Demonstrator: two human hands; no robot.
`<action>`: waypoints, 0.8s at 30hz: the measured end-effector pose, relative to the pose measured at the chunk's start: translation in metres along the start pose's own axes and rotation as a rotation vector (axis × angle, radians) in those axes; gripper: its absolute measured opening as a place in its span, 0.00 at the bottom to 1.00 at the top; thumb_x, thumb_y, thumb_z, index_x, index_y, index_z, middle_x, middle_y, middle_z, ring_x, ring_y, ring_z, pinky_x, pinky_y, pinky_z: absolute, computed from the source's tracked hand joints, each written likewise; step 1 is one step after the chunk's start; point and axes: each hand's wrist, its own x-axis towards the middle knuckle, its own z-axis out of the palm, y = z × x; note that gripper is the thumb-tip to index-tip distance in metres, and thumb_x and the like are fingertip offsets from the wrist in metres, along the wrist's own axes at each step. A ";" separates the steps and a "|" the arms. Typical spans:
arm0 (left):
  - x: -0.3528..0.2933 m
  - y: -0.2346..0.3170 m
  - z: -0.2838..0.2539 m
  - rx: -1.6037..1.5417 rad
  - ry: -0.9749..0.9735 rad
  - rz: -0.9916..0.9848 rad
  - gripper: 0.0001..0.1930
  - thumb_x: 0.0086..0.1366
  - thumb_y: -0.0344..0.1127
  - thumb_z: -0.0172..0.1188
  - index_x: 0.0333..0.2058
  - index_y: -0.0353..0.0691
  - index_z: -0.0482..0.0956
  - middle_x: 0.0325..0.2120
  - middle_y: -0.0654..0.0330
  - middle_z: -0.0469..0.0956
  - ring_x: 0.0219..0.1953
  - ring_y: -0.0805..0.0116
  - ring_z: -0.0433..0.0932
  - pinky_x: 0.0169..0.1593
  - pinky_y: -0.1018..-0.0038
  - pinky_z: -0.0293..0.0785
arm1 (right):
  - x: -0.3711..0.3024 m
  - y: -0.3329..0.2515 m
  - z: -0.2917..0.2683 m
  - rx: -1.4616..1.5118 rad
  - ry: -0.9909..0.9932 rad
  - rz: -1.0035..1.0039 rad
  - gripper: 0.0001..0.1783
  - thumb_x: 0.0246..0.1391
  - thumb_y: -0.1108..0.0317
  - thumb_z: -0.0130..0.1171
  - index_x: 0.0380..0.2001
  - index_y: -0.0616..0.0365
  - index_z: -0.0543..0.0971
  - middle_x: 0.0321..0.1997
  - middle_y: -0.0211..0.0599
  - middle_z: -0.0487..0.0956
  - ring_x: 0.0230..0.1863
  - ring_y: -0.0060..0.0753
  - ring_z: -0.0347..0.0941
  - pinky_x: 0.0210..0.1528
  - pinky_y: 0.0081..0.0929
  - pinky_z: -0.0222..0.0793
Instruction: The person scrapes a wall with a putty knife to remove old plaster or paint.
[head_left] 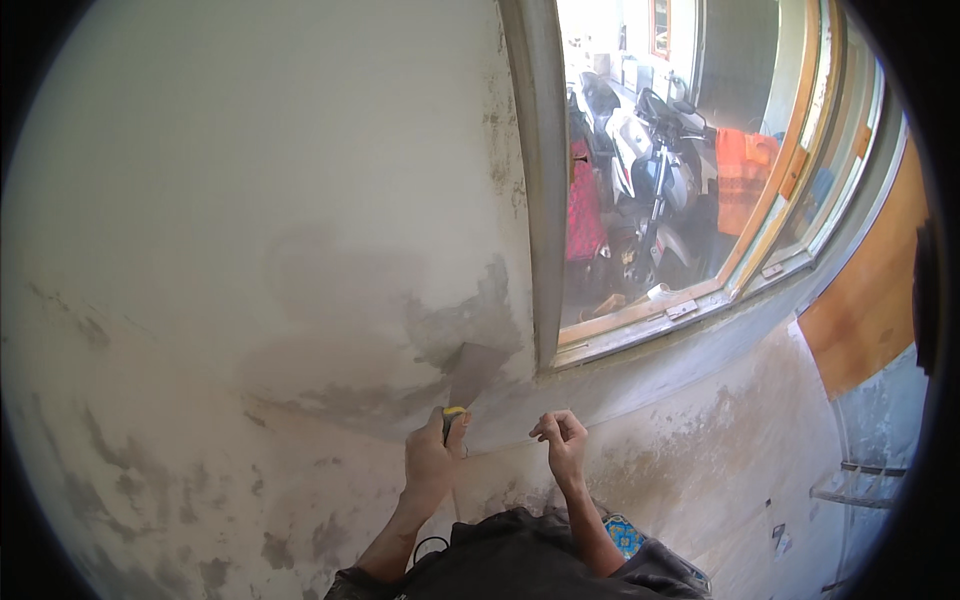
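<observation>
Pale plastered wall (250, 180), blotched with damp grey patches, fills the view beside a grey-framed window (545, 200) that looks onto parked motorbikes. The left hand (432, 462) has its fingers clenched round the yellow-and-black handle of a broad metal putty knife (472, 375), whose blade lies flat on a wet grey patch just left of the frame's lower corner, so smoothing filler seems the step in hand; the right hand (562, 440) hovers loosely curled, holding nothing. Frame and sill hem the blade on the right, so the next stroke likely calls for a pull left or upward, where the wall is open.

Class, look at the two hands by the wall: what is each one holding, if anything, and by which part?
The left hand grips a putty knife by its yellow-and-black handle. The right hand holds nothing visible.
</observation>
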 end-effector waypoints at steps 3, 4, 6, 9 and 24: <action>0.002 -0.011 0.013 -0.030 0.048 0.051 0.14 0.67 0.42 0.56 0.35 0.34 0.76 0.23 0.46 0.78 0.28 0.45 0.79 0.30 0.62 0.72 | -0.004 0.001 -0.002 -0.007 0.016 0.011 0.12 0.63 0.62 0.55 0.31 0.61 0.76 0.24 0.32 0.80 0.28 0.20 0.76 0.32 0.19 0.69; 0.001 -0.012 0.021 -0.020 0.058 0.058 0.14 0.67 0.41 0.56 0.35 0.34 0.76 0.23 0.46 0.78 0.28 0.46 0.80 0.29 0.62 0.72 | -0.003 0.003 -0.004 -0.011 0.025 0.012 0.12 0.63 0.62 0.55 0.31 0.62 0.76 0.25 0.32 0.80 0.28 0.21 0.76 0.31 0.19 0.68; 0.000 -0.009 0.023 -0.035 0.054 0.065 0.13 0.67 0.40 0.55 0.35 0.34 0.76 0.23 0.47 0.78 0.28 0.47 0.80 0.29 0.63 0.73 | -0.002 0.003 -0.004 -0.016 0.034 0.013 0.12 0.63 0.63 0.55 0.31 0.62 0.75 0.24 0.33 0.79 0.28 0.21 0.76 0.31 0.19 0.68; -0.003 0.007 0.014 -0.071 -0.005 0.022 0.12 0.68 0.39 0.55 0.35 0.34 0.76 0.24 0.47 0.79 0.28 0.48 0.81 0.30 0.63 0.73 | 0.000 -0.002 -0.005 -0.021 0.040 0.010 0.12 0.63 0.63 0.54 0.30 0.61 0.74 0.23 0.33 0.77 0.28 0.23 0.76 0.30 0.19 0.68; -0.003 -0.009 0.036 -0.160 0.014 -0.007 0.13 0.69 0.39 0.54 0.35 0.32 0.76 0.23 0.50 0.79 0.25 0.54 0.80 0.30 0.67 0.73 | 0.000 -0.003 -0.012 -0.037 0.076 0.037 0.12 0.63 0.63 0.54 0.30 0.61 0.74 0.24 0.33 0.77 0.27 0.23 0.76 0.31 0.19 0.69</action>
